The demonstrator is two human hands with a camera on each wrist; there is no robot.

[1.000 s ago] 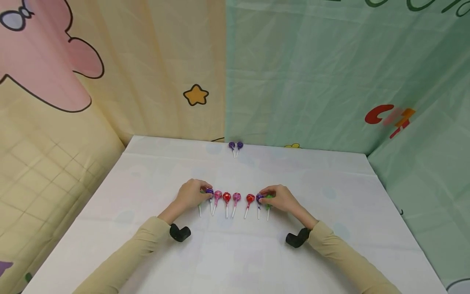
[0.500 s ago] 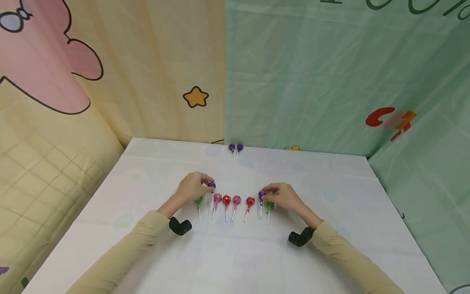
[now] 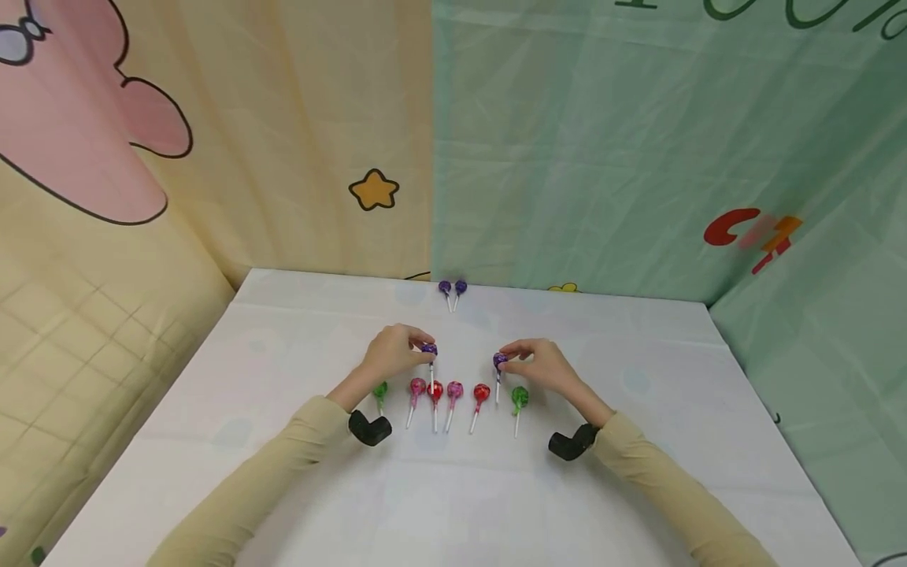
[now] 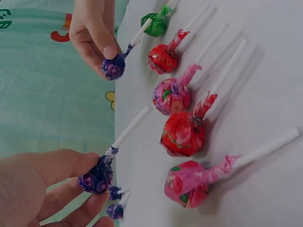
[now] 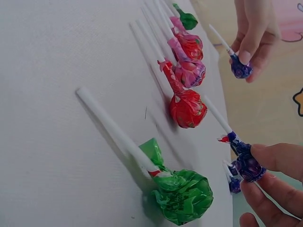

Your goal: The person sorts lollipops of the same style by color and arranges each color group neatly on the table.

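The left hand (image 3: 392, 356) pinches a purple foil-wrapped lollipop on a white stick (image 3: 428, 350) by its head. The right hand (image 3: 544, 366) pinches another purple foil-wrapped lollipop (image 3: 499, 361) likewise, both raised above the row of lollipops (image 3: 445, 391) on the white table (image 3: 638, 441).

My right hand (image 5: 270, 177) pinches a purple lollipop (image 5: 246, 163) by its wrapped head, stick slanting up and left, clear of the white table (image 5: 52, 142). Green lollipop (image 5: 182, 194) lies nearest on the table, then a red one (image 5: 188, 108), a pink one (image 5: 189, 72) and others in a row. My left hand (image 5: 255, 28) holds a second purple lollipop (image 5: 240, 68) at top right.
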